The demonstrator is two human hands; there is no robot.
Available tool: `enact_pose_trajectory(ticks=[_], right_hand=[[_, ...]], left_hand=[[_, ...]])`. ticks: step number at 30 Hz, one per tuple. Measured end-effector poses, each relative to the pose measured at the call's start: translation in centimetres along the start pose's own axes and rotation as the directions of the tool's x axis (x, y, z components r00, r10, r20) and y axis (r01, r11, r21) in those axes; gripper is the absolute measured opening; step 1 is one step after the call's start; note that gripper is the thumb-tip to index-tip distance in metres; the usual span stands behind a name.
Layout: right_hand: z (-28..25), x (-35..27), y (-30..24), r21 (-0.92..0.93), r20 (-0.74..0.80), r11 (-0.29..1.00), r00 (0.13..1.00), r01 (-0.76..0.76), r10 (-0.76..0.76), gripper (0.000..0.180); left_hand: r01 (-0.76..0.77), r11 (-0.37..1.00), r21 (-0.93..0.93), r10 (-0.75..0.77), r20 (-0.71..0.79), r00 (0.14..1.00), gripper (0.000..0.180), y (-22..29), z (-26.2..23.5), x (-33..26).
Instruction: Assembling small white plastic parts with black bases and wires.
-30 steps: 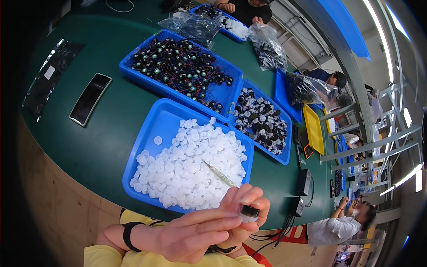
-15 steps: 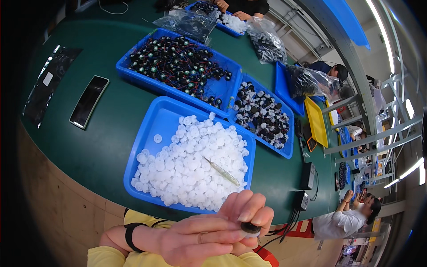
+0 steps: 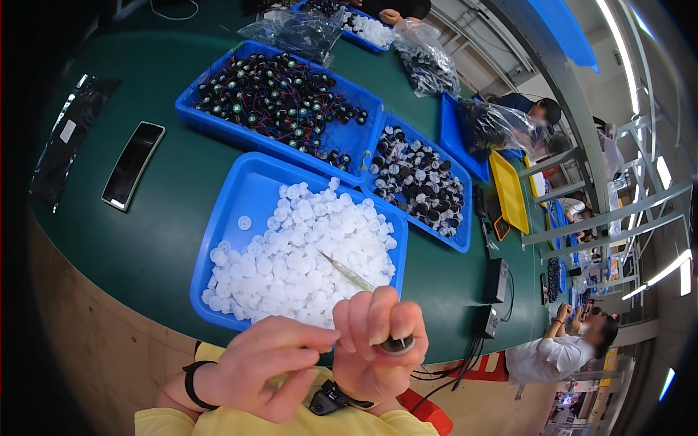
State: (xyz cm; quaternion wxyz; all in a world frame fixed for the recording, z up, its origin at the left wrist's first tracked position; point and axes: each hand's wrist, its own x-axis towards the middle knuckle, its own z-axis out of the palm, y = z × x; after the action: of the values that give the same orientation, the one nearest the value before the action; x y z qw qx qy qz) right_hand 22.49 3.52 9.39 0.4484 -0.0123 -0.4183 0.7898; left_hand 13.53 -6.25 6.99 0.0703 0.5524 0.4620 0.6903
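My right hand [image 3: 382,338] is closed around a small black round part [image 3: 398,344] with a pale rim, in front of the near tray. Beside it, my left hand [image 3: 273,363] has its fingers stretched toward the right hand, thumb apart, with nothing visible in them. Behind both hands is a blue tray [image 3: 211,251] heaped with white translucent plastic caps [image 3: 291,272]. On the caps lies a slim pointed tool [image 3: 347,271], its near end hidden by my right hand.
Another blue tray [image 3: 349,142] holds black wired parts [image 3: 269,94]; a smaller one [image 3: 462,236] holds black-and-white pieces [image 3: 422,182]. A phone [image 3: 134,166] and black plastic bag [image 3: 69,138] lie left. At right are a yellow tray [image 3: 509,192], black boxes [image 3: 496,280] with cables, and co-workers.
My left hand has drawn away to the left from the black round part. The right hand has turned and come up, still gripping it. The view has shifted slightly.
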Motion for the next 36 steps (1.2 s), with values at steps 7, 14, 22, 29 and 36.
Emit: enact_pose_trajectory(ticks=[7,14,22,29,36], right_hand=[[-0.9,0.1,0.2,-0.358,0.114,0.911,0.978,0.205,-0.175,0.021],[-0.8,0.5,-1.8,-0.749,0.507,0.466,0.860,0.471,-0.054,0.027],[-1.1,1.4,-1.2,-0.772,0.580,0.396,0.807,0.498,0.116,0.028],[-1.7,1.0,-1.9,-0.782,0.582,0.322,0.810,0.533,0.072,0.031],[-1.1,1.3,-1.6,-0.798,0.585,0.249,0.805,0.549,0.098,0.034]], left_hand=[[0.346,0.878,-0.330,-0.347,0.058,0.936,0.037,0.2,-1.5,-0.5],[0.605,0.315,-0.731,-0.567,0.366,0.738,0.061,0.3,-2.4,0.5],[0.591,0.123,-0.797,-0.590,0.420,0.690,0.054,0.0,-2.5,0.2],[0.595,0.106,-0.797,-0.635,0.406,0.657,0.048,0.6,-1.9,1.2],[0.585,0.010,-0.811,-0.602,0.462,0.651,0.044,-2.0,-1.9,-0.3]])
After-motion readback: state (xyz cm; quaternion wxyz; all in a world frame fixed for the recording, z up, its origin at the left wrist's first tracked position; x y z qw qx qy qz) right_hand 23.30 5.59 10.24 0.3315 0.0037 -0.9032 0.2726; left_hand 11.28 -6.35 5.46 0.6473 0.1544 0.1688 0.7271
